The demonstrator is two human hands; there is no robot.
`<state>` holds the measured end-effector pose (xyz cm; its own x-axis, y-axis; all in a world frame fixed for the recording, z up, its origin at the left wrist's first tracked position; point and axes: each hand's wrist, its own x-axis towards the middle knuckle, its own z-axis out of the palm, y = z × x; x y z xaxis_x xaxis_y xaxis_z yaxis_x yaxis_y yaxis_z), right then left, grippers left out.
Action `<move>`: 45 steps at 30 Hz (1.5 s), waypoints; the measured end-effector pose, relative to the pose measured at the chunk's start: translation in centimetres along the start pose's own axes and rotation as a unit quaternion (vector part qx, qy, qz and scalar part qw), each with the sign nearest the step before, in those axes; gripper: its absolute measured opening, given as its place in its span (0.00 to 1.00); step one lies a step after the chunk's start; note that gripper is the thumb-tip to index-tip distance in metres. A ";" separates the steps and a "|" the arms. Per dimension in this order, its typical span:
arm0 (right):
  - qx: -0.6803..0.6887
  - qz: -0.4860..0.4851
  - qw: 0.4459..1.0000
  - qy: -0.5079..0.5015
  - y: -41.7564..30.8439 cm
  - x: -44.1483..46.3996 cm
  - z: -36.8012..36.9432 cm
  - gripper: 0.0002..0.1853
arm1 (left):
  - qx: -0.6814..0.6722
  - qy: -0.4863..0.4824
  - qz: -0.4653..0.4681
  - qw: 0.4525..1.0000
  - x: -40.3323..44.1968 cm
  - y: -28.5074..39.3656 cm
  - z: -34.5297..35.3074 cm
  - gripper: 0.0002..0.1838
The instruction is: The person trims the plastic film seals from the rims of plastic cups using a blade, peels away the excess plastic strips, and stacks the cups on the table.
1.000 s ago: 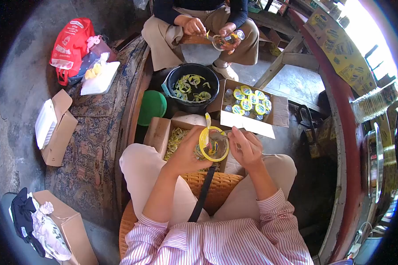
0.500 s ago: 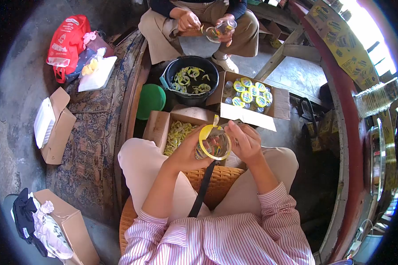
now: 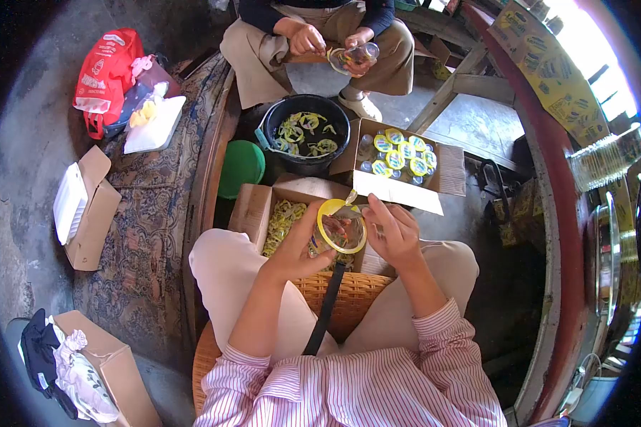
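Observation:
My left hand (image 3: 292,249) is wrapped around a clear plastic cup (image 3: 343,235) with a yellow rim, its mouth tilted up toward me. From the top of the rim a loose strip of yellow film (image 3: 351,196) sticks up. At the cup's right edge is my right hand (image 3: 394,233), thumb and fingers drawn together by the rim; what they pinch is hidden. Below the cup, a cardboard box (image 3: 251,213) holds a heap of yellow film rings (image 3: 285,226).
Across from me, a person's hands (image 3: 308,39) work on another clear cup (image 3: 354,58). Between us stand a black bucket (image 3: 269,114) with yellow scraps, a box of yellow-lidded cups (image 3: 449,169) and a green round lid (image 3: 241,169). A red bag (image 3: 107,71) lies at left.
The cup has turned slightly in my left hand and shifted a little left. My right fingers have moved slightly along its rim. The other person's cup has tipped lower.

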<state>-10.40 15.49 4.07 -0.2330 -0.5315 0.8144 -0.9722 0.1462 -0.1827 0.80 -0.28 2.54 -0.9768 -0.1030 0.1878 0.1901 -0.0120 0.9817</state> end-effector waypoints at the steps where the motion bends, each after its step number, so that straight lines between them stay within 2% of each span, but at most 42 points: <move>1: 0.001 0.001 1.000 0.000 0.0 0.0 0.0 0.26 | 0.025 0.003 0.011 1.000 0.1 0.1 0.0 0.36; 3: 0.000 0.001 1.000 0.002 0.0 -0.1 0.1 0.26 | 0.073 0.008 0.032 0.997 0.3 0.1 0.2 0.37; 9: 0.008 0.003 1.000 0.005 0.2 -0.2 0.3 0.25 | 0.060 0.018 -0.008 0.998 0.5 -0.2 0.5 0.37; 15: 0.020 0.024 0.999 -0.007 -0.1 0.0 -0.1 0.27 | 0.074 0.027 0.026 0.997 0.6 -0.8 0.6 0.36; 21: 0.006 0.035 0.999 -0.015 0.0 -0.2 -0.4 0.28 | 0.140 0.030 0.004 0.990 0.6 0.1 0.6 0.36; 45: 0.006 0.000 1.000 0.001 -0.4 0.0 -0.2 0.26 | 0.124 0.016 0.002 0.992 0.5 0.4 0.5 0.36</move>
<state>-10.04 15.58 4.28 -0.2339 -0.5301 0.8150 -0.9722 0.1362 -0.1904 0.36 0.21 3.06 -0.9716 -0.1338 0.1950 0.1604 0.2327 0.9592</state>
